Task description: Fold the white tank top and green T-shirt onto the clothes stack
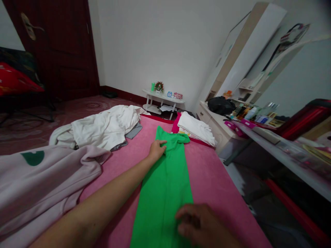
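Observation:
A bright green garment [165, 182] lies folded into a long strip down the pink bed cover [212, 179]. My left hand [157, 148] reaches far out and rests on the strip's upper part, fingers pinching the green cloth near the collar end. My right hand [199, 222] is close to me at the bottom, fingers curled and pressed onto the strip's near end.
A pale pink sweatshirt [38, 182] lies at the left, a white garment heap [103, 127] behind it. Folded white clothes [196, 129] sit at the bed's far right corner. A cluttered white desk [258, 132] runs along the right. A small white table [162, 98] stands by the wall.

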Demonstrator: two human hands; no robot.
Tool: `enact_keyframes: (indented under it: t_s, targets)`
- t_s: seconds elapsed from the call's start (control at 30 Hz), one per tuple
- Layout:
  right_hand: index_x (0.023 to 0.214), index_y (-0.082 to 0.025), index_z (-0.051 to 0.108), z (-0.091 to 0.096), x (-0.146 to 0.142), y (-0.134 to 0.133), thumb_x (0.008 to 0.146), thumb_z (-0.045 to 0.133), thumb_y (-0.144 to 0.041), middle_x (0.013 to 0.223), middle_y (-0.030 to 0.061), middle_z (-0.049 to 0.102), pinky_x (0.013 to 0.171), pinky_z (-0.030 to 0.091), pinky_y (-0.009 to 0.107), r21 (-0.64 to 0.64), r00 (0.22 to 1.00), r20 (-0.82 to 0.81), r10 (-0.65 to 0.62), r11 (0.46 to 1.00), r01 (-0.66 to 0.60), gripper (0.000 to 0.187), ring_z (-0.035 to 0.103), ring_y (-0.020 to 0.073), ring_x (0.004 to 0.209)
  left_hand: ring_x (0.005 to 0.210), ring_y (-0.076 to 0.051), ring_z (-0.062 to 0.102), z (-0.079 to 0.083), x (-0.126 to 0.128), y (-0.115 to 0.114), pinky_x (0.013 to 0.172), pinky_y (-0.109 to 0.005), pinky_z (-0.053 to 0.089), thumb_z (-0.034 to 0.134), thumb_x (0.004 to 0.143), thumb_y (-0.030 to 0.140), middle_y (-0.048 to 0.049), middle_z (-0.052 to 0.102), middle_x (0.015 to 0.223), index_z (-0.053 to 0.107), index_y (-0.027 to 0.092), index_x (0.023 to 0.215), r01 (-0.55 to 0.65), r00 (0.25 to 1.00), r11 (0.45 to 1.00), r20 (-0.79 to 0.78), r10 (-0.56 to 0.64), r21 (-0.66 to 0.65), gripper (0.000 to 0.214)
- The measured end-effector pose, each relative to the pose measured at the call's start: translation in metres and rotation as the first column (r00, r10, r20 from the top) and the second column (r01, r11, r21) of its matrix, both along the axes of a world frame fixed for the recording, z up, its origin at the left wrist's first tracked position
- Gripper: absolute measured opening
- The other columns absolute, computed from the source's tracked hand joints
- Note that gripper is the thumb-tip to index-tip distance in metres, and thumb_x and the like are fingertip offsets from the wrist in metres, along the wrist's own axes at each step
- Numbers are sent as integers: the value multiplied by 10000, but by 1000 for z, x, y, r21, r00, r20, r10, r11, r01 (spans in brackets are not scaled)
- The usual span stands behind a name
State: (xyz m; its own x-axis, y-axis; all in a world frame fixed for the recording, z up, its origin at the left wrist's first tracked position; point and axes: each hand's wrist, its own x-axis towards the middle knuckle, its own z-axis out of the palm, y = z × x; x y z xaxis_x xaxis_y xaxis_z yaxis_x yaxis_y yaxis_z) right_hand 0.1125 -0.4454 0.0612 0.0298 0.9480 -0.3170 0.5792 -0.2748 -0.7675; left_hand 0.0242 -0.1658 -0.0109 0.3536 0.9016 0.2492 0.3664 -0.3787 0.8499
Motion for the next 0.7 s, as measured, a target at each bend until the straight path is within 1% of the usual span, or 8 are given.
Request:
enact_keyframes:
  t_s: [0.1, 0.23, 0.33, 0.4, 0.47, 0.53, 0.63, 0.7]
  targets:
    - [906, -177, 659, -7, 34, 66, 702, 613, -442, 606, -14, 571, 505, 395, 224, 156, 970, -151, -192, 964, 215, 337, 536, 120, 558, 1089, -204, 573, -2, -3, -12, 982, -353, 442, 558, 788, 94, -63, 643, 1143, 672, 183, 1114, 6, 1000, 997, 1, -6, 81, 356]
    - [901, -173, 607, -29, 83, 151, 590, 636, -457, 761, 35, 624, 539, 499, 261, 289, 849, -284, -445, 805, 519, 421, 618, 159, 656, 1036, -170, 571, 6, -6, -27, 924, -299, 456, 472, 787, 45, -8, 644, 1112, 685, 263, 1087, 127, 991, 957, -73, -111, 261, 427]
    - [966, -173, 567, -48, 109, 197, 595, 555, -415, 779, 30, 615, 532, 507, 269, 368, 802, -243, -545, 714, 596, 443, 619, 149, 623, 1021, -200, 545, 13, -8, -33, 901, -345, 432, 464, 761, 29, -11, 666, 1028, 699, 291, 1040, 273, 953, 879, -234, -192, 392, 449]
    - [1035, -169, 554, -56, 120, 219, 619, 508, -388, 773, 21, 613, 523, 494, 267, 431, 806, -191, -561, 689, 582, 472, 613, 152, 615, 1002, -215, 538, 16, -8, -36, 895, -370, 407, 493, 743, 43, -23, 670, 965, 708, 295, 994, 353, 920, 844, -315, -234, 404, 416]
    - [1055, -162, 570, -60, 130, 235, 639, 490, -363, 737, 12, 613, 535, 479, 270, 500, 821, -120, -558, 681, 535, 469, 608, 164, 620, 978, -225, 541, 17, -6, -39, 885, -377, 399, 533, 739, 92, -39, 667, 943, 683, 274, 1048, 387, 902, 835, -350, -255, 390, 389]
    - [1040, -158, 606, -60, 138, 248, 644, 506, -341, 671, -2, 605, 551, 458, 272, 552, 842, -36, -538, 692, 465, 448, 594, 171, 612, 957, -230, 545, 16, -4, -40, 849, -361, 417, 569, 769, 200, -43, 667, 936, 585, 245, 1213, 377, 906, 854, -332, -261, 358, 447]
    - [1106, -167, 616, -56, 149, 264, 624, 581, -322, 526, -50, 564, 530, 418, 264, 563, 881, 81, -466, 751, 346, 507, 562, 168, 533, 945, -236, 552, 14, -1, -41, 774, -329, 446, 567, 821, 370, -32, 664, 892, 398, 223, 1380, 325, 928, 897, -286, -240, 301, 603]
    - [1118, -165, 621, -53, 155, 272, 608, 629, -321, 439, -76, 533, 495, 396, 256, 525, 909, 135, -395, 806, 272, 533, 537, 162, 455, 951, -235, 562, 12, 1, -40, 773, -323, 453, 557, 835, 402, -34, 659, 893, 392, 231, 1384, 298, 934, 910, -283, -216, 288, 599]
